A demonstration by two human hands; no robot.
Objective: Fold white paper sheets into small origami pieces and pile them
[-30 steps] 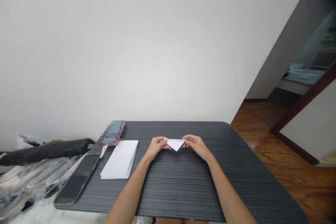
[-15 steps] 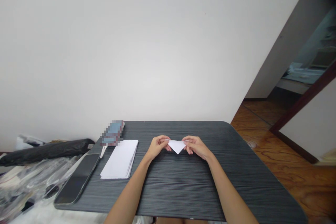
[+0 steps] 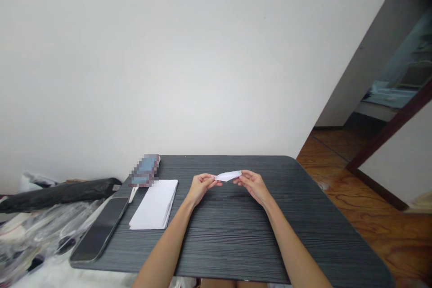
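Between my two hands is a small piece of folded white paper [image 3: 228,176], seen as a narrow, slightly tilted strip with its right end higher. My left hand [image 3: 201,186] pinches the left end between thumb and fingers. At the other end, the thumb and fingers of my right hand [image 3: 252,184] are closed on the paper. Both hands are over the middle of the dark table [image 3: 229,243]. To the left of my left hand lies a stack of white paper sheets [image 3: 153,204].
A black smartphone [image 3: 101,229] lies along the table's left edge. Behind the stack is a pixelated bluish object [image 3: 146,171], with a thin white item [image 3: 133,194] beside it. Plastic bags [image 3: 50,225] and a long black bundle [image 3: 60,194] are left of the table. A white wall [image 3: 202,63] stands behind.
The folded paper has turned from a downward-pointing triangle facing me into a narrow, tilted strip. My right hand has risen slightly and rotated; both hands still grip the paper.
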